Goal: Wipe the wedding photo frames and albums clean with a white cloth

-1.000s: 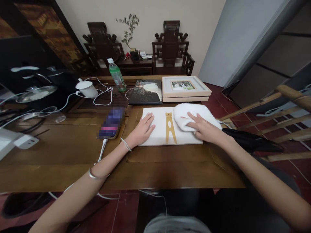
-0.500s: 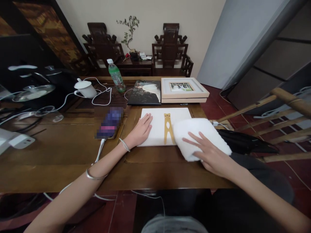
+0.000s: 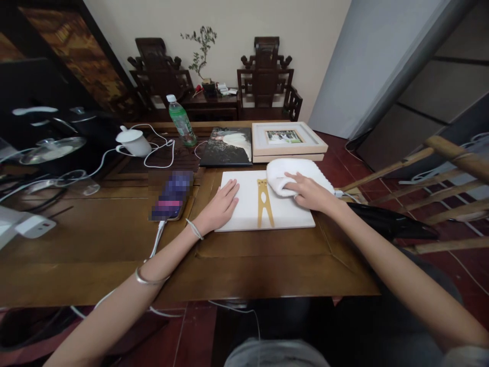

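Observation:
My left hand (image 3: pixel 222 205) lies flat on the left side of a thin white board (image 3: pixel 244 196), fingers stretched out. In the middle of the board is a tan, long-legged animal figure (image 3: pixel 263 201) with a small eared head. On the board's upper right part, my right hand (image 3: pixel 308 191) presses a fluffy white cloth (image 3: pixel 280 167), its fingers bent into the fabric. The cloth bunches up under the fingertips and covers the board's upper right corner. Both hands are apart, with the figure between them.
Behind the board lie a dark photo panel (image 3: pixel 227 147) and a light wooden picture frame (image 3: pixel 288 138). To the left are a phone (image 3: pixel 173 193) on a cable, a green bottle (image 3: pixel 182 122) and a lidded white cup (image 3: pixel 133 141). A bamboo chair (image 3: pixel 431 188) stands at the right.
My right hand has pushed the cloth away from me, from the board's lower right to its upper right, uncovering the lower right corner. My left hand stays in place.

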